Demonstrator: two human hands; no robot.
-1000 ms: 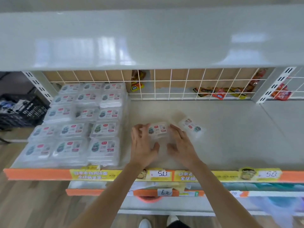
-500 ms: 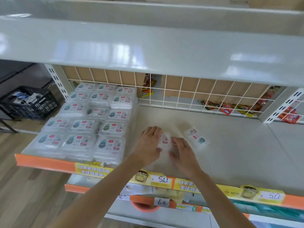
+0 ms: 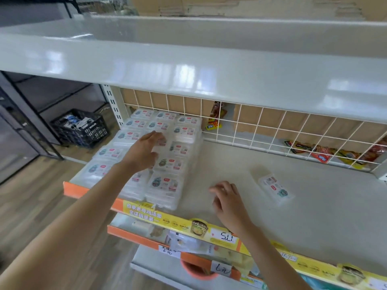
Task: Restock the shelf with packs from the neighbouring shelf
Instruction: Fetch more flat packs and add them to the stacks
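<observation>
1. Far left, beyond the shelf, a black crate sits on the floor.
2. Stacked packs fill the shelf's left end; the left hand reaches over them, its grip loose, seemingly holding nothing.
3. The right hand hovers mid-shelf, fingers loosely curled, empty.
4. One lone pack lies to the right; most of the shelf remains bare, so restocking looks barely begun.

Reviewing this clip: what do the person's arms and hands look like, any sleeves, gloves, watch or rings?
Both forearms are bare as far as the frame shows; no sleeve edge is visible. The left hand and right hand wear no gloves. No watch, bracelet or ring can be seen on either wrist or on the visible fingers.
</observation>
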